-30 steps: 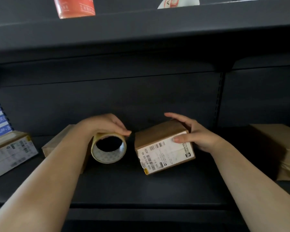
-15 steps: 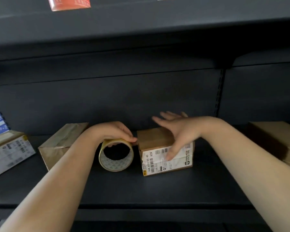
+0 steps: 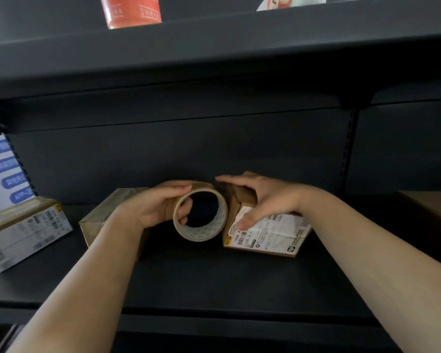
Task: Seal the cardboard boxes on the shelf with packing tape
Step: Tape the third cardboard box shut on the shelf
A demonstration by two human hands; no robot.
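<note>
Since half a second ago the tape roll (image 3: pixel 200 214) has been brought right, against the left end of the small box (image 3: pixel 266 231), and the right hand (image 3: pixel 261 201) has been laid further over that box. The roll is gripped by the left hand (image 3: pixel 153 208), thumb on the outer rim and fingers curled through the core, with its open hole turned toward the camera and its axis running front to back. The small box lies on the dark shelf (image 3: pixel 214 281), its long axis running left to right and its labelled face tilted toward the viewer. It is held by the right hand, with fingers spread over its brown top and the thumb pressed on the white label. Brown cardboard, a printed barcode label and a loosely closed top flap can be seen. Behind the left wrist a taped brown box (image 3: pixel 105 217) is seen; a labelled box (image 3: pixel 23 233) lies further left.
</note>
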